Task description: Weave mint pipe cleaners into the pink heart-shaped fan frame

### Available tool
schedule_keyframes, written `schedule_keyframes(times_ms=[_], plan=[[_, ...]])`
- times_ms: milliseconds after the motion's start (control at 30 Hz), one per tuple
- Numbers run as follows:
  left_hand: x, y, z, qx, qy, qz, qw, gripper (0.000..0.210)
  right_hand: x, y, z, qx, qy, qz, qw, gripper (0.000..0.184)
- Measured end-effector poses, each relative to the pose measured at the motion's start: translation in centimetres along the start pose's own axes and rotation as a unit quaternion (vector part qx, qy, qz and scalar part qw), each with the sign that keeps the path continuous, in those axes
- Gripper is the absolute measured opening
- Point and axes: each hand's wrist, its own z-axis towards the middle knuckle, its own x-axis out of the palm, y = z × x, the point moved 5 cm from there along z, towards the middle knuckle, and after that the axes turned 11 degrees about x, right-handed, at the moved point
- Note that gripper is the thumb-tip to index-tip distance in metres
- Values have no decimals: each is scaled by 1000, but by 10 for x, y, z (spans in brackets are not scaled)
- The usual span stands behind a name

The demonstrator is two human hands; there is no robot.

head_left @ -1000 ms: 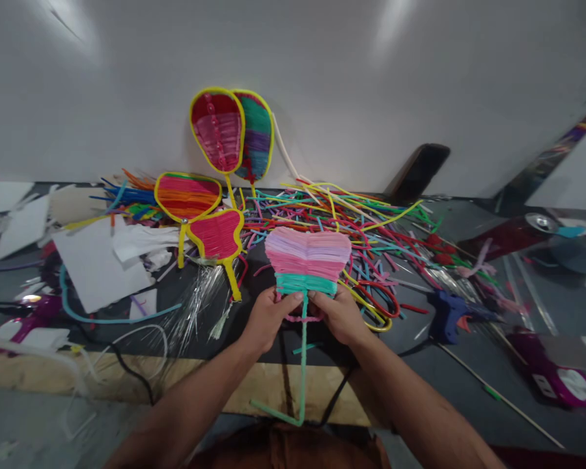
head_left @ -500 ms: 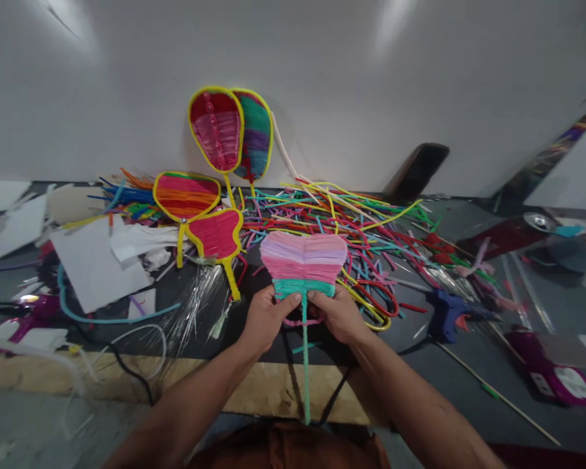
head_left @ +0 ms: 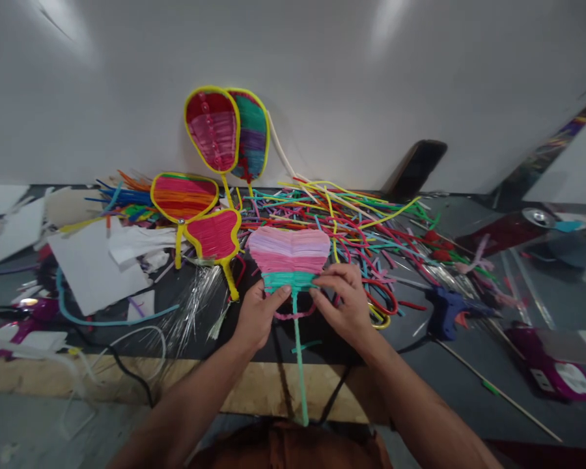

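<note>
A hand fan made of pipe cleaners (head_left: 289,251), striped pink, lilac and green, is held upright over the front of the table. Its long green stem hangs down toward me, and a loose pink pipe cleaner (head_left: 293,315) curves across below the green band. My left hand (head_left: 254,314) grips the fan's lower left edge, thumb on the green band. At the lower right edge, my right hand (head_left: 344,303) pinches the end of the green rows between thumb and fingers. Whether a single strand is in that pinch is too small to tell.
Behind lies a heap of colourful pipe cleaners (head_left: 371,228). Several yellow-edged fans, one of them red (head_left: 215,236), stand or lie to the left. A blue glue gun (head_left: 444,314), a phone (head_left: 420,168) and a can (head_left: 505,229) are on the right. White card (head_left: 97,264) lies left.
The fan has shifted slightly left with my left hand. My right hand has turned and lifted its thumb off the front, now pinching at the right edge.
</note>
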Motion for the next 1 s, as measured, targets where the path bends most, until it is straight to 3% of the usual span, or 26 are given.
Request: schedule_keyframes(times_ms=[67,167,367,567,633,867,1000], plan=[[2,-1,0,8,13,1,1000,24,4,8,-4,-73,25,-81,994,8],[3,-1,-2,5,27,23,999,25,10,11,-9,-97,36,-129,986,10],[4,-1,-4,-2,47,51,998,26,14,11,-9,-87,37,-145,985,10],[4,-6,-2,41,-3,26,999,22,4,14,-8,-44,7,-89,995,3],[4,-6,-3,45,-9,32,998,21,5,17,-9,-30,16,-90,995,8],[4,-4,-4,23,-21,7,999,21,17,20,-16,-20,34,-132,990,6],[5,-4,-3,-25,-13,-11,1000,33,17,21,-17,-39,32,-144,988,5]])
